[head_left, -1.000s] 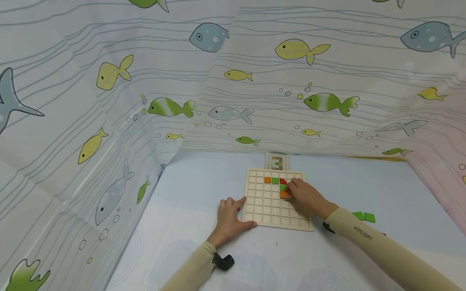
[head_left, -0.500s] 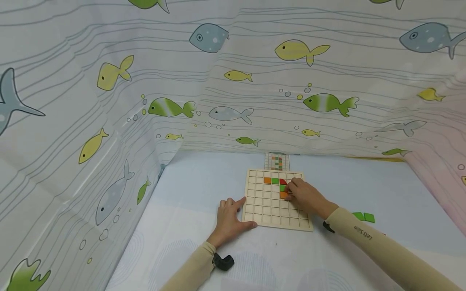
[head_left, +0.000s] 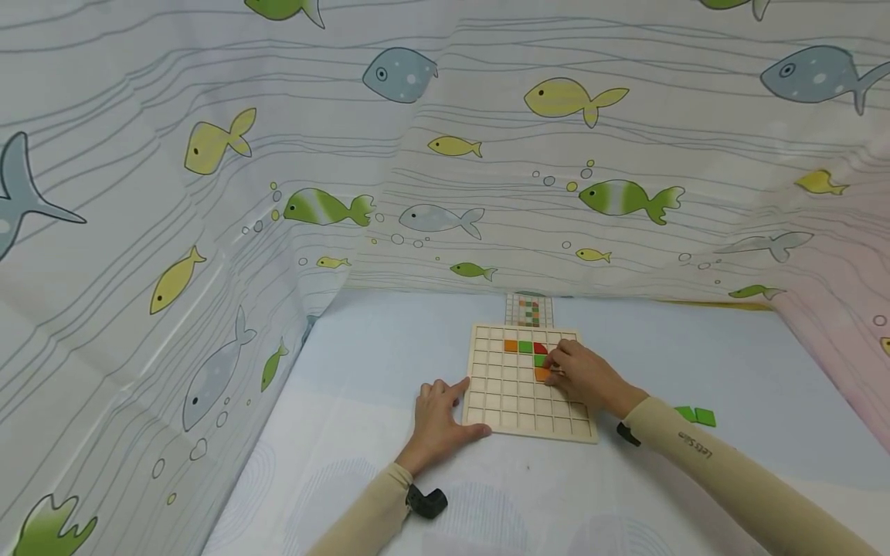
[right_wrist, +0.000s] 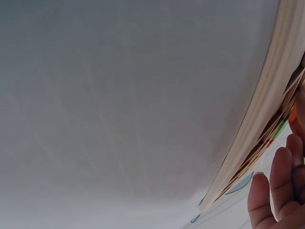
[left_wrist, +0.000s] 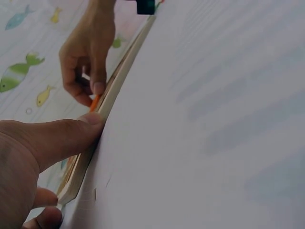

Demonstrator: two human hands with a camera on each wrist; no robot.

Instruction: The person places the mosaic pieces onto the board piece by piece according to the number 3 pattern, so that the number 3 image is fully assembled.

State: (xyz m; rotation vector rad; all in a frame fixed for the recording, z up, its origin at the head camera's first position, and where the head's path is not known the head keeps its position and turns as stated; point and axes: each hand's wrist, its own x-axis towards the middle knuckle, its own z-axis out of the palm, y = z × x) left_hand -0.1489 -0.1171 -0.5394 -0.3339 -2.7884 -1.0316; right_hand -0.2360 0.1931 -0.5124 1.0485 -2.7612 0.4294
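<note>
In the head view, a pale wooden grid board (head_left: 518, 405) lies on the table. My left hand (head_left: 436, 421) grips its near left corner, thumb on the front edge and fingers at the left side. My right hand (head_left: 582, 374) reaches over the board's right side, its fingertips pinching an orange tile (head_left: 541, 374) at a grid square. Beyond that tile sit a green tile (head_left: 539, 361) and a red tile (head_left: 540, 348) with a rounded corner. Left of the red one are another green tile (head_left: 525, 347) and an orange tile (head_left: 511, 346). The right palm hides some squares.
Behind the board lies a printed grid card (head_left: 511, 309) with coloured squares. Loose green tiles (head_left: 705, 417) lie to the right, partly behind the right sleeve (head_left: 695, 455). A fish-print curtain (head_left: 445, 177) surrounds the table's back and left side.
Almost nothing differs. Both hands keep their places, the right fingers staying at the same orange tile; the head view shifts very slightly.
</note>
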